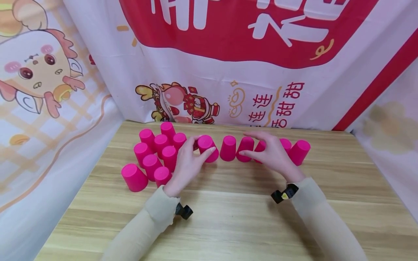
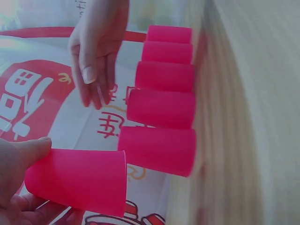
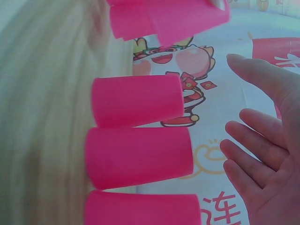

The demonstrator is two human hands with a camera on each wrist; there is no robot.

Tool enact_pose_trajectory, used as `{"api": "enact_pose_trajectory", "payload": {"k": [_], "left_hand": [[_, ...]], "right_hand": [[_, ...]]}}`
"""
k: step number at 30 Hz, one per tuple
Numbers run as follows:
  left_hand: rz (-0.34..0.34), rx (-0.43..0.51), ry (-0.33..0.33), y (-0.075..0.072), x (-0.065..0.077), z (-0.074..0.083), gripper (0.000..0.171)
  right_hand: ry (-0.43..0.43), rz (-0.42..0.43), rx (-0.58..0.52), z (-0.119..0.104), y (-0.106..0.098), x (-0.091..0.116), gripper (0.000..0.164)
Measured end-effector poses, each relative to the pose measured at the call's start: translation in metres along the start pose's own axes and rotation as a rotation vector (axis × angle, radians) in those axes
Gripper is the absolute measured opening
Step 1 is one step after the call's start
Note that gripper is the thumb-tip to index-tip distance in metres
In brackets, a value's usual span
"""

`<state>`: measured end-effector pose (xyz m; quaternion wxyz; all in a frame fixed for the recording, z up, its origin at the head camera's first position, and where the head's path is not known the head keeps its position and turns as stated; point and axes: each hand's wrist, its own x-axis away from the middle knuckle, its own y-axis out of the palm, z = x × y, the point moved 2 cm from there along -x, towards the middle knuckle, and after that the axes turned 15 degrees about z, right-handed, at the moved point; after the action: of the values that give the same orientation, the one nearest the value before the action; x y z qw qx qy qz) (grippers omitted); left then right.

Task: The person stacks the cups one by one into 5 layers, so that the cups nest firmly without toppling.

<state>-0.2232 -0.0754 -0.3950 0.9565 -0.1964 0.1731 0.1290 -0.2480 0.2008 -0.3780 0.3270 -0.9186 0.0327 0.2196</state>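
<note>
My left hand [image 1: 188, 161] grips a pink plastic cup [image 1: 207, 145] between thumb and fingers, the cup turned bottom up. In the left wrist view this held cup [image 2: 77, 180] hangs higher than the upside-down pink cups [image 2: 157, 150] lined up on the table. My right hand [image 1: 269, 150] hovers over that row, above a pink cup [image 1: 245, 148], with thumb and fingers apart. The right wrist view shows its palm [image 3: 269, 173] facing the cups and holding nothing. At the row's right end stands another cup [image 1: 299, 152], partly behind my right hand.
To the left, several more pink cups [image 1: 152, 165] stand upside down in a cluster, one cup [image 1: 134, 177] at its front left corner. The wooden table [image 1: 228, 217] ends at a printed cloth [image 1: 225, 87] behind the row. More printed cloth [image 1: 42, 127] hangs on the left.
</note>
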Motion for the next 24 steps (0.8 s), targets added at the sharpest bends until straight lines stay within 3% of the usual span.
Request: {"api": "enact_pose_trajectory", "payload": {"k": [8,24], "left_hand": [[0.021,0.045,0.07,0.01,-0.012,0.018,0.055],[-0.003,0.057,0.113,0.043,-0.039,0.038,0.057]], "right_hand": [[0.043,-0.019,-0.024,0.012,-0.004,0.026,0.069],[0.138,-0.077,-0.094,0.028,-0.004,0.06,0.064]]}}
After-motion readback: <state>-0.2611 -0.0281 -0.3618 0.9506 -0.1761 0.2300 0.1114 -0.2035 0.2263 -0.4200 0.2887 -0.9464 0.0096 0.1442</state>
